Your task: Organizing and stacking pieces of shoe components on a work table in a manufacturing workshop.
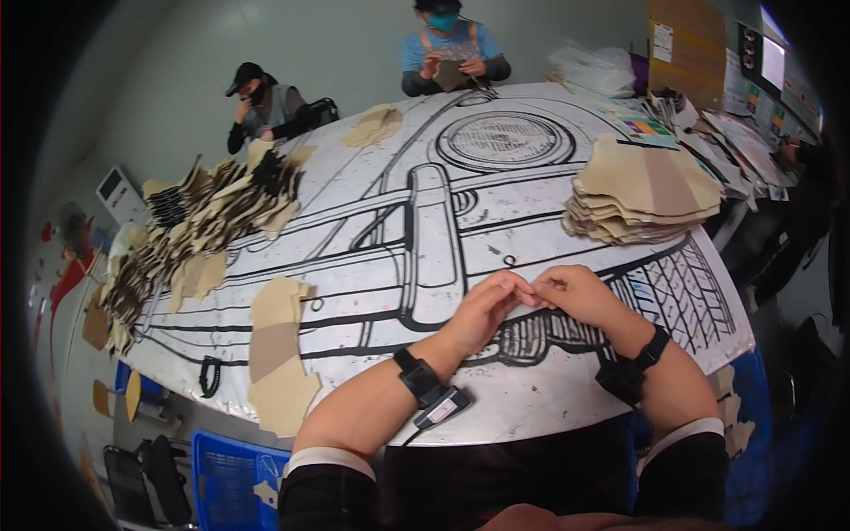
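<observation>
Both forearms come up from the lower edge and meet over the near part of the table point(549, 124), a white top covered with a large black line drawing of a car. The left hand point(482, 310) is bent at the wrist with its fingers curled together, and the right hand point(575, 292) mirrors it, fingertips of both touching at one spot just above the table. The fingers are pinched shut; whether something small is caught between them cannot be told. Each wrist carries a black strap, and a small black device point(440, 409) hangs under the left one.

Nearest to the hands, on the left part of the table, lies a piece of tan and brown cloth point(279, 354), flat and overhanging the near edge, well apart from the left hand. A neat stack of tan pieces point(642, 199) sits on the right side of the table, beyond the right hand. A long loose heap of tan and dark pieces point(204, 221) runs along the table's far left edge. Two people sit at the far side of the table.
</observation>
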Tool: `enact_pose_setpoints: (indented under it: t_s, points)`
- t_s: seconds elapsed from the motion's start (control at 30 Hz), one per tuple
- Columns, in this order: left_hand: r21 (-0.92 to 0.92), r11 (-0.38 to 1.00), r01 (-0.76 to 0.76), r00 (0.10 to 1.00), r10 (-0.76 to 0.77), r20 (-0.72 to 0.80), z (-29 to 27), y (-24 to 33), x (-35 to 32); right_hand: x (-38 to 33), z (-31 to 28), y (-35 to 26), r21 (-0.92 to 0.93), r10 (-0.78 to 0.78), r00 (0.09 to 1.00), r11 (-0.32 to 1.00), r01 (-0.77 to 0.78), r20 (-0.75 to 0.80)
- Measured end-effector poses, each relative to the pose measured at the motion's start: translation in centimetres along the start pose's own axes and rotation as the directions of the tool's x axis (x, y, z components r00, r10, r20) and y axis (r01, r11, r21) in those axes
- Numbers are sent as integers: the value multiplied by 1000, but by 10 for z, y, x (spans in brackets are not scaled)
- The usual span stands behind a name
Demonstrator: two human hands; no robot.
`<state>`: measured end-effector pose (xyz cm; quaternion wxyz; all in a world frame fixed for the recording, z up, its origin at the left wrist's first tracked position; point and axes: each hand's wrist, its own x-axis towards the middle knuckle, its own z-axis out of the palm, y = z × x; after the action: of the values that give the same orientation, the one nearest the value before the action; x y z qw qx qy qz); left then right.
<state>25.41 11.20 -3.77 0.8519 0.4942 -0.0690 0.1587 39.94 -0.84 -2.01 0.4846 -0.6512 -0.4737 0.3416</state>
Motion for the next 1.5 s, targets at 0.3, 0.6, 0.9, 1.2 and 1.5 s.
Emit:
enact_pose_setpoints:
  t_s: [0.3, 0.6, 0.9, 1.2, 1.5]
  points:
    - [29, 1000, 11, 1000, -11, 28, 5, 3, -1, -2, 0, 1, 109, 10, 999, 994, -13, 34]
    - [47, 997, 57, 998, -59, 36, 1, -1, 0, -2, -2, 3, 161, 78, 994, 983, -89, 76]
    - [45, 997, 58, 997, -60, 45, 1, 0, 0, -3, 1, 2, 217, 133, 990, 966, -141, 50]
    - [47, 997, 56, 996, -59, 72, 3, 3, -1, 0, 1, 5, 160, 37, 998, 986, -46, 59]
    - [40, 997, 61, 996, -64, 68, 2, 1, 0, 0, -2, 5, 8, 3, 1000, 1000, -4, 24]
